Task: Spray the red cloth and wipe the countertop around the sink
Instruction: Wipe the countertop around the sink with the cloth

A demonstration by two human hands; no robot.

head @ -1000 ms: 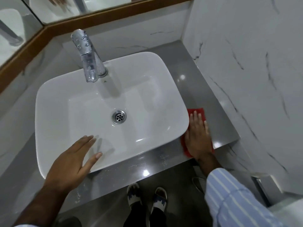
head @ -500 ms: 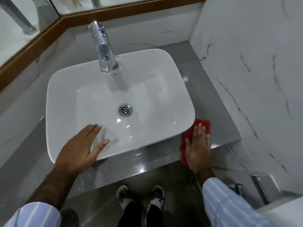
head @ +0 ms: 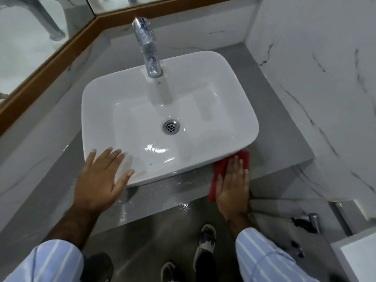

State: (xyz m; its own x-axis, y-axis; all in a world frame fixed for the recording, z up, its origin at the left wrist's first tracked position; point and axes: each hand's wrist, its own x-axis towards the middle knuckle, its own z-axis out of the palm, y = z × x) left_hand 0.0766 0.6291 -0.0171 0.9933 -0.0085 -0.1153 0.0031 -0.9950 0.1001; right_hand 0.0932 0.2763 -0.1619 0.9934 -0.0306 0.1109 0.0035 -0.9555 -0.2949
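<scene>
The red cloth [head: 224,166] is pressed flat under the spread right hand [head: 234,186] at the counter's [head: 280,123] front right corner, against the sink [head: 234,94]. The left hand [head: 99,178], fingers spread, is braced on the sink's rim. The cloth's overhang at the front edge could let it slip off.

Beyond right fingers [head: 236,165]: sink [head: 230,159] corner overhangs, touching the cloth [head: 220,165].
Right of fingers: bare counter [head: 284,143], then wall [head: 325,78].
Left of fingers: wet front strip, open up to left hand [head: 97,180].
</scene>
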